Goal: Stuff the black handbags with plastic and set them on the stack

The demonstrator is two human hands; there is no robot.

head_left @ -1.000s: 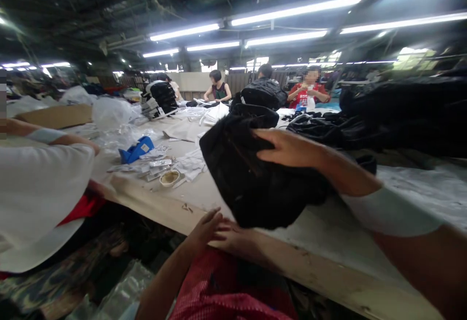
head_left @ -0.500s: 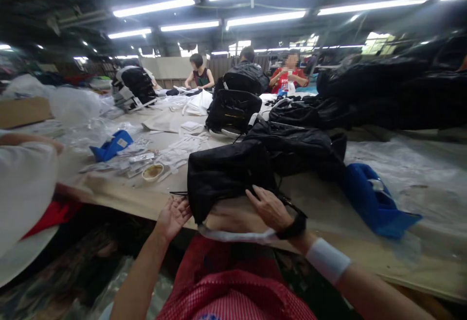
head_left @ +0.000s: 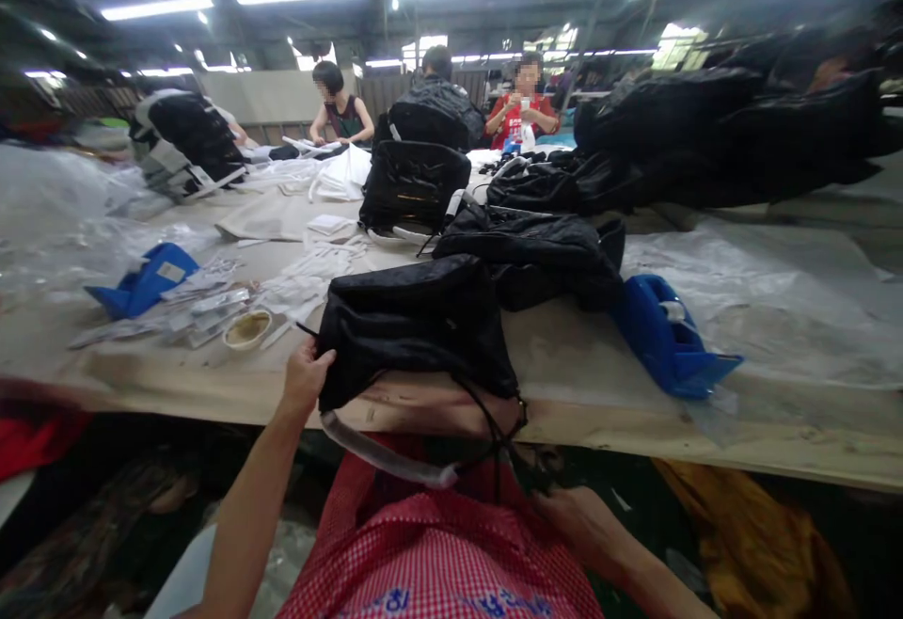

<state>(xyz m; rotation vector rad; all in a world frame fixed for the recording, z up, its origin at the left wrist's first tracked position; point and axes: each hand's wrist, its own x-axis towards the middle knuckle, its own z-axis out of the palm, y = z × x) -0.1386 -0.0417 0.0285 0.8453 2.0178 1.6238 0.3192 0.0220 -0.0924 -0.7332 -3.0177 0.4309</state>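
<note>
A black bag (head_left: 416, 332) lies at the table's near edge. My left hand (head_left: 308, 372) is closed on its left side, thumb on the fabric, near a thin black cord end. From the bag's front a handle wrapped in clear plastic (head_left: 388, 454) hangs over the edge towards my lap. Thin black straps (head_left: 494, 426) dangle from its right corner and cross below the edge. My right hand (head_left: 575, 520) is low beside my red checked apron (head_left: 423, 563), below the table. Its fingers look curled but are dark and blurred, and what they hold is hidden.
More black bags (head_left: 529, 247) lie behind, with a large dark pile (head_left: 705, 139) at the right. Blue bins (head_left: 659, 332) flank the work area. White tags (head_left: 204, 304) and a small round tub (head_left: 246, 329) lie left. Co-workers (head_left: 342, 111) are across the table.
My left hand has gone from open beside the bag to closed on its side. My right hand has left the bag and dropped below the table edge. The view has shifted right and down.
</note>
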